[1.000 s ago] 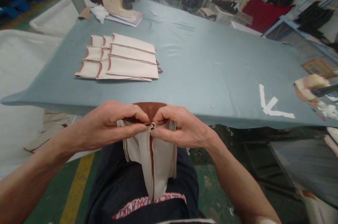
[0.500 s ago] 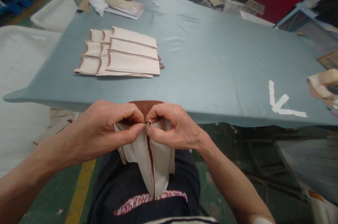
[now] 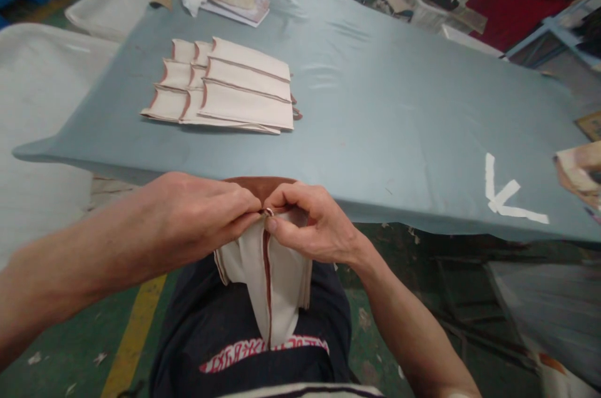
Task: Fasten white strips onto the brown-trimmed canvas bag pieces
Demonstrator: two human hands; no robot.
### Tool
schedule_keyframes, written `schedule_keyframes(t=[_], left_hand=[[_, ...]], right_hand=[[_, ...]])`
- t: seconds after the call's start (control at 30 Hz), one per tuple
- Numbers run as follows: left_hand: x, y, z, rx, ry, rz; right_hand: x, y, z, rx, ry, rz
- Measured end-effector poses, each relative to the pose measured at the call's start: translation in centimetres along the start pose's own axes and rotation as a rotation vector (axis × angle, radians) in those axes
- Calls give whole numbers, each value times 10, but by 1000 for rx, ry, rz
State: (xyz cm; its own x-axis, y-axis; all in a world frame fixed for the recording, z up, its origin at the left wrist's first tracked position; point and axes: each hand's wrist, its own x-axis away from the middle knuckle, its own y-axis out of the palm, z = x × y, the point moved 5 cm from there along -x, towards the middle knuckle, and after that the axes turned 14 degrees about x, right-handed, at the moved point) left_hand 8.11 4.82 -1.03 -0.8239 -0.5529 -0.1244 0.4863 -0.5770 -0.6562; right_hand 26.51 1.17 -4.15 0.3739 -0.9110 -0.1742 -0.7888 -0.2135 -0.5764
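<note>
left hand (image 3: 200,210) + right hand (image 3: 317,223): pinch cream pouch (image 3: 285,273) | soft, folded | thin brown trim (image 3: 267,273)

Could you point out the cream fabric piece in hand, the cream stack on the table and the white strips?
Cream fabric piece (image 3: 285,279): head view, its right-hand panel.
Cream stack (image 3: 244,101): head view, upper face of its nearest row.
White strips (image 3: 506,194): head view, middle strip.

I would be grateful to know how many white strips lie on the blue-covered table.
3, all toward the right: the left strip runs away from the viewer, the short middle strip slants up rightward, and the lower strip extends right. None looks hidden.
</note>
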Motion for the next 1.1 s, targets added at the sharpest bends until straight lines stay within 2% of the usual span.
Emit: schedule_keyframes(t=[0.1,0.17,0.37,0.5,0.6,0.67,0.77,0.97,1.03,1.1], left_hand=[[1,1,6,-67,198,-101],[0,0,8,-105,221,-116],[-3,2,15,-209,127,-111],[-5,10,6,-391,61,-120],[-8,11,-1,-420,-9,-73],[-8,7,-4,-350,2,-14],[-8,2,-10,-62,18,7],[-12,12,-32,579,-295,-98],[-14,17,-31,659,-333,-133],[-14,17,-27,646,-337,-133]], right_hand=[[-1,1,-4,2,-24,10],[-2,2,-5,34,-29,17],[-3,7,-5,150,-21,-4],[-5,13,1,144,-18,6],[-6,16,5,78,20,10],[-6,18,7,38,69,-14],[-5,18,7,-45,106,-74],[-3,18,9,-295,87,-148],[-3,18,11,-298,81,-142],[-3,17,11,-282,62,-135]])
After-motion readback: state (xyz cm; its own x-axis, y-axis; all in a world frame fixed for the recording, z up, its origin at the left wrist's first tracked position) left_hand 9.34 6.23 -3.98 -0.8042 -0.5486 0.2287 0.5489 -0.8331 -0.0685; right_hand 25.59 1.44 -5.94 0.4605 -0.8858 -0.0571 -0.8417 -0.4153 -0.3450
